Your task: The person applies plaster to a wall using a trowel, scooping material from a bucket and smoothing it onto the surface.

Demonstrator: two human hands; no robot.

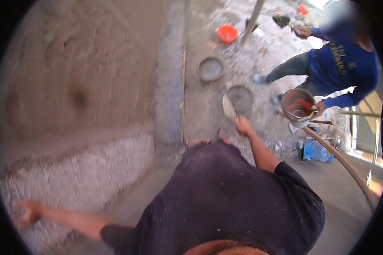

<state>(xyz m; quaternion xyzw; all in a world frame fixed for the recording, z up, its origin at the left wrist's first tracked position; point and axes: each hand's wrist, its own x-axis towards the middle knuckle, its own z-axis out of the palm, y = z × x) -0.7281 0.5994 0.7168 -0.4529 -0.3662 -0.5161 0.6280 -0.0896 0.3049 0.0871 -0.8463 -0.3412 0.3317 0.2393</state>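
Note:
My right hand [242, 126] is closed round the handle of a trowel [229, 107]. Its pale, pointed blade slants up and left, over the edge of a round container of grey mortar [241, 97]. A second round container of mortar [211, 70] stands just beyond. Far out at the lower left, my left hand [28, 212] is stretched beside a rough, unplastered band of wall [93, 172]. Its fingers look apart and nothing shows in them, though the hand is slightly blurred.
Smooth brown plaster [81, 63] covers the wall at left. A co-worker in a blue shirt [342, 70] holds a red-stained bucket [299, 104] and a dark scoop-like tool [281, 20]. An orange bowl [227, 34], a wooden pole [349, 163] and a blue water jug [317, 151] stand around.

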